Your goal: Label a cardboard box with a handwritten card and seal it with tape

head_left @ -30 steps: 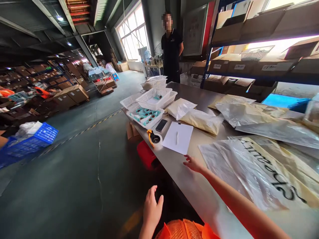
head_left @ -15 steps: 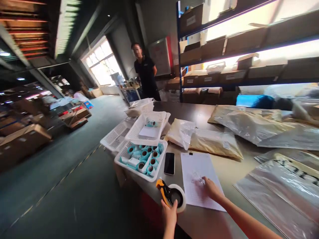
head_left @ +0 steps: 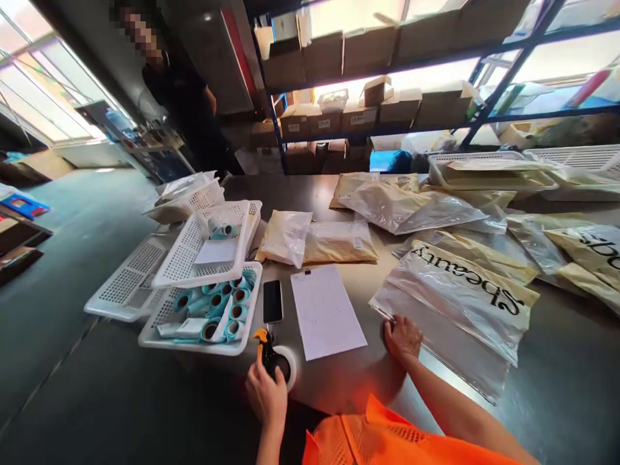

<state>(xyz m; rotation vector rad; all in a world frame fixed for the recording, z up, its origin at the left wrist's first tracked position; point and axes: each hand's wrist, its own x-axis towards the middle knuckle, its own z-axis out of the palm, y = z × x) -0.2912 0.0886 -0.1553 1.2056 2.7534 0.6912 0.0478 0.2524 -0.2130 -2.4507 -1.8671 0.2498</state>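
Observation:
My left hand [head_left: 267, 392] is closed round a tape dispenser [head_left: 263, 341] with an orange and black body and a wide roll of pale tape, at the front edge of the metal table. My right hand [head_left: 403, 337] rests with curled fingers at the near left edge of a clear plastic bag [head_left: 455, 290] printed with black letters. Whatever its fingers hold is hidden. Between the hands, farther back, lies a white sheet of paper [head_left: 328, 313] with a black clip on its top edge. A dark-screened phone [head_left: 272, 301] sits left of the paper.
White baskets stand at the left, one with teal rolls [head_left: 210, 330]. Packed plastic bags [head_left: 339, 242] lie behind the paper, and white trays [head_left: 491, 171] stand at the back right. Beyond the table are a person in dark clothes [head_left: 186, 110] and a shelf with boxes [head_left: 397, 110].
The view has swung right. My right hand has moved off the paper to the plastic bag's edge. A blurred clear shape no longer shows on the sheet. My left hand keeps the tape dispenser.

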